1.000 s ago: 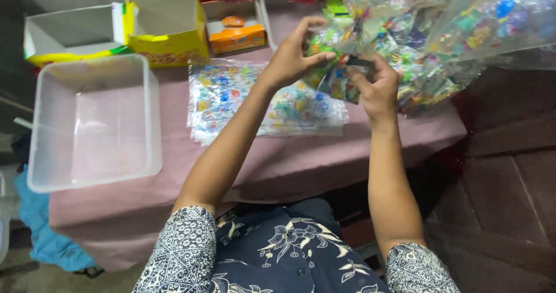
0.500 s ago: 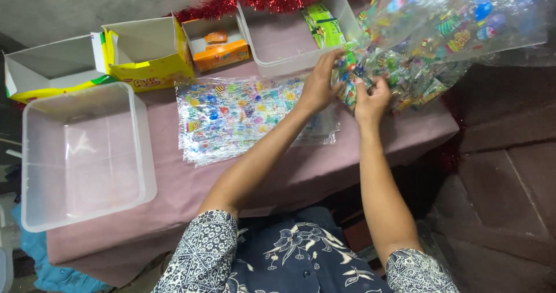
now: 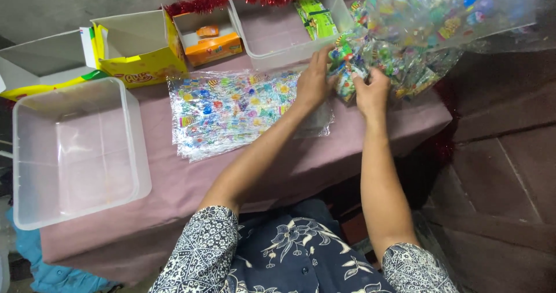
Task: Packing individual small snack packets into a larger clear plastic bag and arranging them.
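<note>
- left hand [image 3: 314,80] and right hand [image 3: 372,91]: fingers pinched on the near end of a clear printed bag bundle [image 3: 428,26].
- bundle's long axis runs from the fingers up and rightward, fanning wider.
- flat stack of printed sheets [image 3: 231,110] lies just left of the fingers on the pink-covered table [image 3: 191,183].

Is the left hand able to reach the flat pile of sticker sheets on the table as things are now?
Probably yes. The left hand is at the bundle of plastic bags, right beside the pile of sticker sheets, and nothing lies between them.
</note>
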